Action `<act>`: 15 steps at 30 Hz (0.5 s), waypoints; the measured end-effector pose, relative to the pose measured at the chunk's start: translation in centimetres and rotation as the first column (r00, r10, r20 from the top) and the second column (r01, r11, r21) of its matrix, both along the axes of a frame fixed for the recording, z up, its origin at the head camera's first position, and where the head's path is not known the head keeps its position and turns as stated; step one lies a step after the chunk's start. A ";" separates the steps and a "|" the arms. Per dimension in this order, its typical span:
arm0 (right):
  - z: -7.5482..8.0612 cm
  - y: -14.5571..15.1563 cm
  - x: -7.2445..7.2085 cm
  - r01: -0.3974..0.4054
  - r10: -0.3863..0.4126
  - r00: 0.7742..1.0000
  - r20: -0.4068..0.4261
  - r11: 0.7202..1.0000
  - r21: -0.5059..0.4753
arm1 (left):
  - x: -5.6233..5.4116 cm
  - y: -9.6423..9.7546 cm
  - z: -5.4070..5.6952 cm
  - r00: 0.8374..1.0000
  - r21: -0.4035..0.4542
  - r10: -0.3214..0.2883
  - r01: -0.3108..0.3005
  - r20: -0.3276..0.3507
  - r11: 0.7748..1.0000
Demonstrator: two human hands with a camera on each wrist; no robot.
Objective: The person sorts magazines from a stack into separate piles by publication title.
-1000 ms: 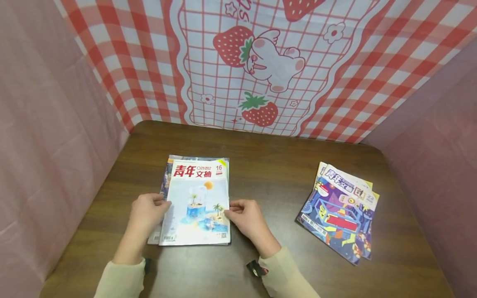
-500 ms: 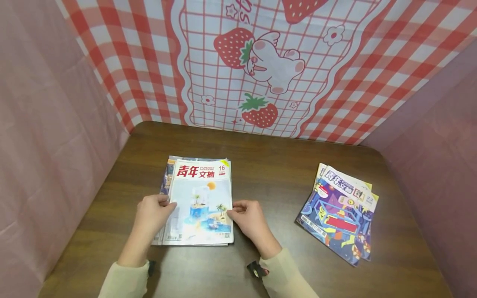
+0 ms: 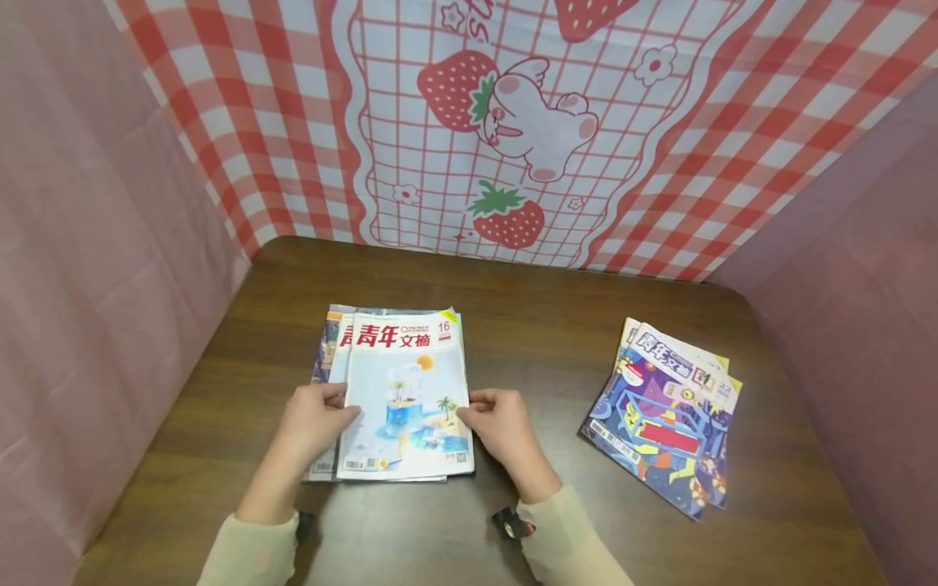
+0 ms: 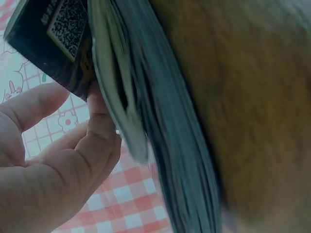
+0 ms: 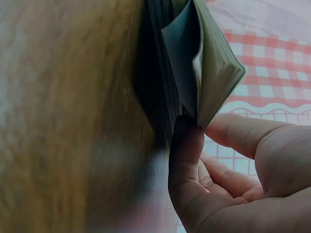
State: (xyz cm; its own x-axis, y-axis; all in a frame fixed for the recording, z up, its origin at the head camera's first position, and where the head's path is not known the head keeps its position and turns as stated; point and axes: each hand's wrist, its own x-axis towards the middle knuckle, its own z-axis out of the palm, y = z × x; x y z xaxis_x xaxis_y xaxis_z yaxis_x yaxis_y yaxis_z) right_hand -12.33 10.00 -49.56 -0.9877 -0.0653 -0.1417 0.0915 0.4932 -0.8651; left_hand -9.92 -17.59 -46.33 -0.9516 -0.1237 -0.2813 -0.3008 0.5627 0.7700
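Observation:
Both hands hold the top magazine [image 3: 406,399], pale blue with red lettering and a beach scene, by its two long sides. My left hand [image 3: 313,423] pinches the left edge, thumb on the cover and fingers underneath. On the opposite edge my right hand [image 3: 507,431] grips likewise. Beneath it lie other magazines [image 3: 327,350], their left and bottom margins showing. In the left wrist view, fingers [image 4: 99,124] reach between the lifted magazine [image 4: 53,41] and the thick page edges of the pile [image 4: 170,126]. The right wrist view has the magazine's loose pages [image 5: 216,73] fanned slightly.
A second small pile of magazines [image 3: 663,423], purple and blue on top, lies askew at the right of the brown wooden table [image 3: 528,325]. A red checked cloth with strawberries [image 3: 506,216] hangs behind the table, and pink curtains [image 3: 110,244] flank it.
Both hands have moved to the right together, carrying the top magazine with them. More of the magazines beneath now shows on the left, including another red title. The right pile stays put.

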 end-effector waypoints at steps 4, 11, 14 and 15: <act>-0.1 0.0 0.0 0.017 -0.017 1.000 0.019 1.000 -0.009 | 0.1 0.3 0.0 1.000 -0.001 -0.002 0.002 0.015 1.000; -0.2 0.3 -0.1 0.047 -0.047 0.999 0.015 0.999 -0.023 | 0.1 0.9 -0.3 0.999 -0.007 -0.028 0.027 -0.041 1.000; -0.1 0.5 -0.1 0.054 -0.054 0.998 0.011 0.998 -0.034 | 0.1 1.2 -0.4 0.996 0.002 -0.026 0.027 -0.081 1.000; 0.0 0.6 -0.1 0.057 -0.056 0.998 0.006 0.997 -0.043 | 0.1 1.3 -0.4 0.996 0.008 -0.024 0.024 -0.091 1.000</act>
State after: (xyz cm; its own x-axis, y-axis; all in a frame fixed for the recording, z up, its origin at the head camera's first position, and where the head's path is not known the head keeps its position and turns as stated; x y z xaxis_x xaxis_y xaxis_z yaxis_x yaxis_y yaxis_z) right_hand -12.43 10.64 -49.57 -0.9894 -0.0156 -0.1447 0.1223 0.4497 -0.8848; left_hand -9.82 -16.31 -46.68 -0.9760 -0.0983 -0.1944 -0.2157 0.5616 0.7988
